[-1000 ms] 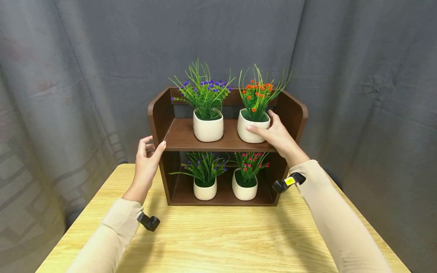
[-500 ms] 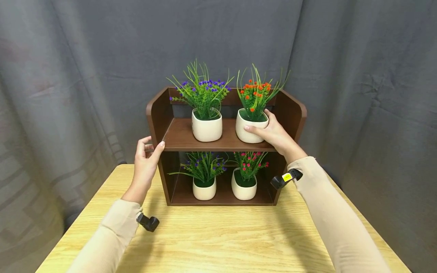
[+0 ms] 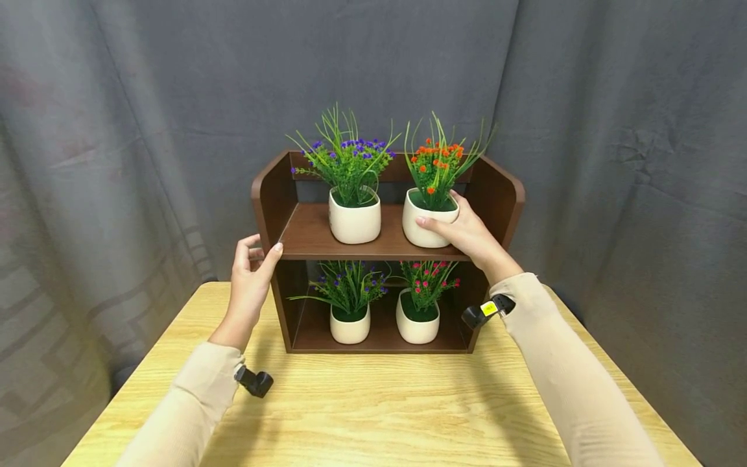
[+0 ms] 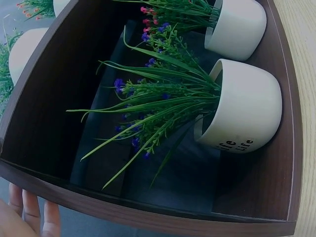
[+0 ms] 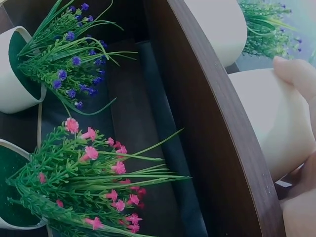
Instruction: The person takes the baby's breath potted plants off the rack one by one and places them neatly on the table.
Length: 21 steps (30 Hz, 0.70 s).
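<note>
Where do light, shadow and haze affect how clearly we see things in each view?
Head view: soft shadows lie on the table beside both sleeves; left wrist view: the inside of the shelf is in deep shadow; right wrist view: the gripped pot looks washed out, and the flowers at upper right look hazy.

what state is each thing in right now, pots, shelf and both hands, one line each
Right hand: gripping the orange-flowered pot
Left hand: thumb against the left front edge of the shelf
Orange-flowered pot: roughly upright at the upper level, held
Upper purple-flowered pot: upright, not held
Lower purple-flowered pot: upright, not held
Pink-flowered pot: upright on the lower level, not held
Shelf: upright on the table, open-fronted
</note>
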{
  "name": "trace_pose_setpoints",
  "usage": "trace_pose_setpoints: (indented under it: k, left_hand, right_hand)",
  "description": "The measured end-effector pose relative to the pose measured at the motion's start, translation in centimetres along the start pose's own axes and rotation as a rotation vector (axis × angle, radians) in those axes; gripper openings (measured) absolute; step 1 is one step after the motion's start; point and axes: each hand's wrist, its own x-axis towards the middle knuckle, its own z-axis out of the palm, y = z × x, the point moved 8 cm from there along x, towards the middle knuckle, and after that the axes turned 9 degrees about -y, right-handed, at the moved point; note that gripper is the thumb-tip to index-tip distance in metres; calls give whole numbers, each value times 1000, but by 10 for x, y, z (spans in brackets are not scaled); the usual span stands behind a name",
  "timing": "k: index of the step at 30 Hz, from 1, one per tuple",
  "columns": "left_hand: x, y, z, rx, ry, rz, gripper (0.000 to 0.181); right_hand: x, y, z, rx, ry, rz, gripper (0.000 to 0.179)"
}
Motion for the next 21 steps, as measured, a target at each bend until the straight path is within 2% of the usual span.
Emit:
trace_pose_setpoints:
  k: [6,11,21]
  left_hand:
    - [0,-2,0,15,-13,-19,47]
    - [1,-3,1,7,-14,-11,46]
    - [1,-4,0,22,0,-5,47]
  right_hand:
    - [-2,1,-1,-39,11,-9,102]
    - [-9,-1,-1,-74,15,3,103]
    - [-22,-7,1,-68,6,-30,97]
